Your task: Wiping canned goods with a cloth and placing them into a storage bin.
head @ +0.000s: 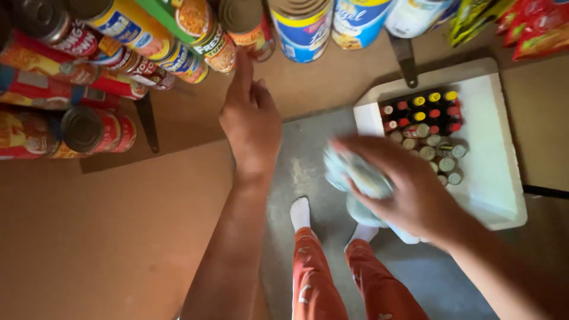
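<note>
My left hand point(249, 118) reaches up to the brown shelf edge, its fingertips touching a can with an orange label point(218, 50). It holds nothing. My right hand point(403, 184) grips a pale blue cloth point(355, 172), blurred by motion, in the air above the floor. Under it stands a white box point(498, 172) holding several small bottles point(427, 124) with red, yellow and white caps.
Several cans point(95, 127) lie stacked on the brown shelves point(118, 237) at left and along the top. Red and green packets point(533, 29) sit at the top right. My legs in orange trousers point(320, 278) and white socks stand on a grey floor point(308, 172).
</note>
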